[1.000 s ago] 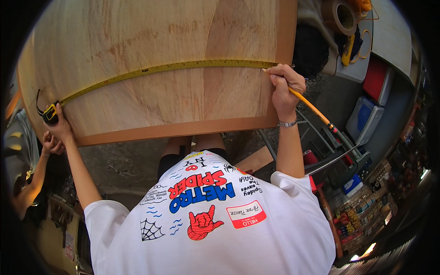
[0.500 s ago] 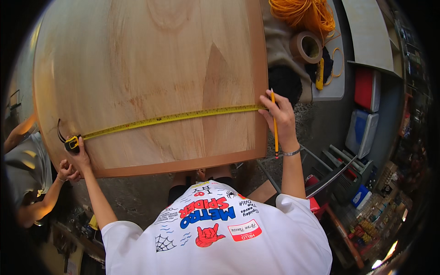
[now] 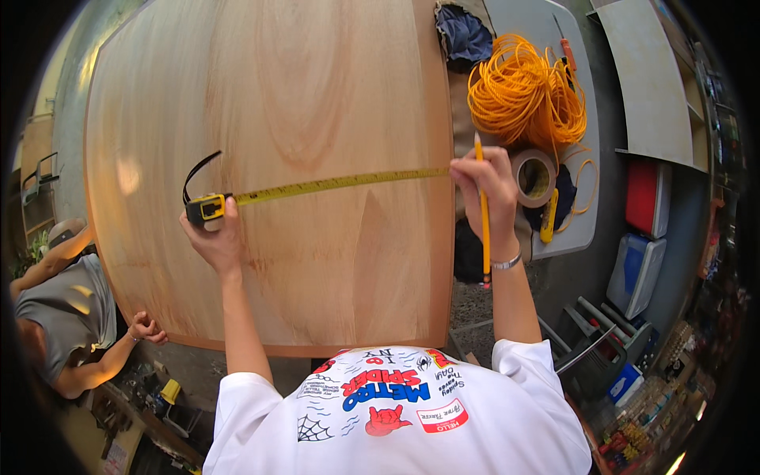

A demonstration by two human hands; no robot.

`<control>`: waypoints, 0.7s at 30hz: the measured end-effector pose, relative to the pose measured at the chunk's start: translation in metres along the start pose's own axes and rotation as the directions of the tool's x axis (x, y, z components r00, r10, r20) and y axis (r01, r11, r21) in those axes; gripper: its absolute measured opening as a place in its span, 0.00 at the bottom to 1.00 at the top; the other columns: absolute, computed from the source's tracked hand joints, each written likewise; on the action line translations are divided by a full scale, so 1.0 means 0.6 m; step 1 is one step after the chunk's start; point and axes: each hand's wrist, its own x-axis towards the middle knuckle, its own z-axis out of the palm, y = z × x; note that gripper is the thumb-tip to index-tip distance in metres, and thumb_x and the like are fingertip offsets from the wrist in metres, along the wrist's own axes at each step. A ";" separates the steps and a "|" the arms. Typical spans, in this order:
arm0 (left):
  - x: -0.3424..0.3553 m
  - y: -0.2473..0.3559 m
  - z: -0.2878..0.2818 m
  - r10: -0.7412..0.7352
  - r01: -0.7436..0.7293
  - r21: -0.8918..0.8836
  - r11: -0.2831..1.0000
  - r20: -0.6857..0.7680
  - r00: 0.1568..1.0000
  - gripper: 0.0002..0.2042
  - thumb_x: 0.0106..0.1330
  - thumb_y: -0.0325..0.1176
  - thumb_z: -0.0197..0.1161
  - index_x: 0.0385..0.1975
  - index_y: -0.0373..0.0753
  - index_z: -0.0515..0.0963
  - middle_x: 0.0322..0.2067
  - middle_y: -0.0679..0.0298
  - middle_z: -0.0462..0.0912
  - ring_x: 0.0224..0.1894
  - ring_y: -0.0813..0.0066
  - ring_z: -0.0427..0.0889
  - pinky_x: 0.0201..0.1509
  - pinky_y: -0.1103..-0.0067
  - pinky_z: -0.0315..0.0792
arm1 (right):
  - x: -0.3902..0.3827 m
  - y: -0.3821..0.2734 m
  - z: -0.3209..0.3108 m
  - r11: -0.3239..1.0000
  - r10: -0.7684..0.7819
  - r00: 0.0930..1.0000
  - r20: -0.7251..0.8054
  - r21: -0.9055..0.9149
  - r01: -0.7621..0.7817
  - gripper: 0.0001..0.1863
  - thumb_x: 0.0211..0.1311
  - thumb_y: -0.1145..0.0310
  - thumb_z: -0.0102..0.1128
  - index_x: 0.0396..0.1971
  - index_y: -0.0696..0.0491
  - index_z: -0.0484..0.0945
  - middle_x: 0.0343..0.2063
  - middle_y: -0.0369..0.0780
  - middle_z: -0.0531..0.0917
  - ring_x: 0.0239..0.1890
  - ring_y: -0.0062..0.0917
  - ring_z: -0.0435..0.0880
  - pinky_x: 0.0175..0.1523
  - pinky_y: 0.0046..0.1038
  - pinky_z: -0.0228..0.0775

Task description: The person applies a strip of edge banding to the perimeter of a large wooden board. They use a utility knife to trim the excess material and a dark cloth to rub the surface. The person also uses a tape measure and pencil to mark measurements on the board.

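A large wooden panel (image 3: 285, 261) with a reddish-brown border lies in front of me. Over it, my left hand (image 3: 218, 247) grips a black and yellow tape measure (image 3: 207, 209), whose dark wrist strap loops upward. The yellow blade (image 3: 340, 183) runs out to the panel's right edge, slightly bowed. There my right hand (image 3: 497, 190) pinches the blade's end between its fingertips. A yellow pencil (image 3: 484, 214) is also held in my right hand, point upward and eraser end toward me.
Right of the panel, a grey table (image 3: 582, 214) bears a coil of orange rope (image 3: 526, 95), a roll of brown tape (image 3: 534, 176), a yellow utility knife (image 3: 549, 218) and a screwdriver (image 3: 566, 49). Another person (image 3: 71, 309) touches the panel's left side. Coolers (image 3: 638, 273) stand at right.
Both hands have moved farther up the panel with the tape measure. My left hand has come inward from the panel's left edge, and the drawn-out blade is shorter. The view has shifted too.
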 end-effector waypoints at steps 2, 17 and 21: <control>0.052 0.002 0.060 -0.038 0.037 -0.018 0.999 -0.079 0.996 0.23 0.59 0.39 0.81 0.44 0.34 0.74 0.39 0.64 0.82 0.42 0.74 0.80 0.52 0.75 0.76 | 0.088 0.057 0.005 0.992 0.006 0.988 -0.153 0.125 0.013 0.09 0.75 0.67 0.60 0.43 0.58 0.82 0.39 0.42 0.85 0.43 0.28 0.85 0.44 0.25 0.77; 0.249 0.017 0.203 0.202 -0.164 0.347 0.923 -0.075 0.976 0.33 0.50 0.54 0.83 0.41 0.34 0.75 0.36 0.56 0.86 0.39 0.60 0.87 0.46 0.69 0.79 | 0.337 0.304 -0.041 0.820 0.147 0.896 -0.418 -0.455 -0.347 0.11 0.69 0.64 0.66 0.39 0.56 0.83 0.33 0.45 0.89 0.37 0.41 0.90 0.41 0.39 0.80; 0.236 0.028 0.239 0.221 -0.190 0.360 0.913 -0.045 0.974 0.34 0.49 0.54 0.84 0.42 0.34 0.74 0.36 0.55 0.85 0.38 0.58 0.87 0.45 0.68 0.79 | 0.335 0.288 -0.158 0.665 0.530 0.835 -0.145 -0.540 -0.516 0.15 0.74 0.57 0.62 0.47 0.54 0.84 0.34 0.40 0.90 0.37 0.27 0.90 0.45 0.29 0.79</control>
